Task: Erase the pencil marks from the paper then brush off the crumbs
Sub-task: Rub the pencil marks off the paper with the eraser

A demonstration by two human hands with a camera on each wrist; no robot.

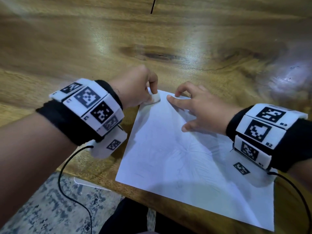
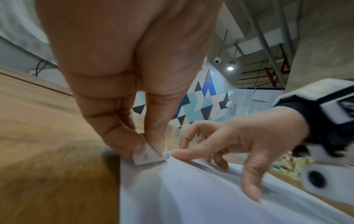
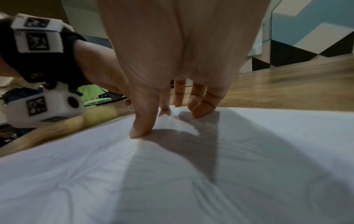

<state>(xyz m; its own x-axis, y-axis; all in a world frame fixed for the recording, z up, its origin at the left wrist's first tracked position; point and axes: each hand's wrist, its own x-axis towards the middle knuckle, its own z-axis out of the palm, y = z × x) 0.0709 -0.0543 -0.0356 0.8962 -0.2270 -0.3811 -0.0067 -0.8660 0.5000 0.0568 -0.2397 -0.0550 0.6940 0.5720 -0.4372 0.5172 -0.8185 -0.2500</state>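
Head view shows our left hand (image 1: pixel 135 85) pinching a small white block eraser (image 1: pixel 155 98) against the white paper sheet (image 1: pixel 177 159) at its 11 o'clock corner; our right hand (image 1: pixel 202 107) presses spread fingertips (image 3: pixel 140 130) beside it on the wooden table (image 1: pixel 84 48).

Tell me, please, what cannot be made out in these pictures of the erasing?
- Pencil marks on the paper: faint and blurred in the head view; what they depict cannot be told.
- Crumbs: too small or blurred to see in any view.
- Eraser: mostly covered by the left hand fingers; its full shape is hidden.
- Paper's near right corner: cut off by the head view's edge.
- Paper under the right hand: in shadow in the right wrist view.
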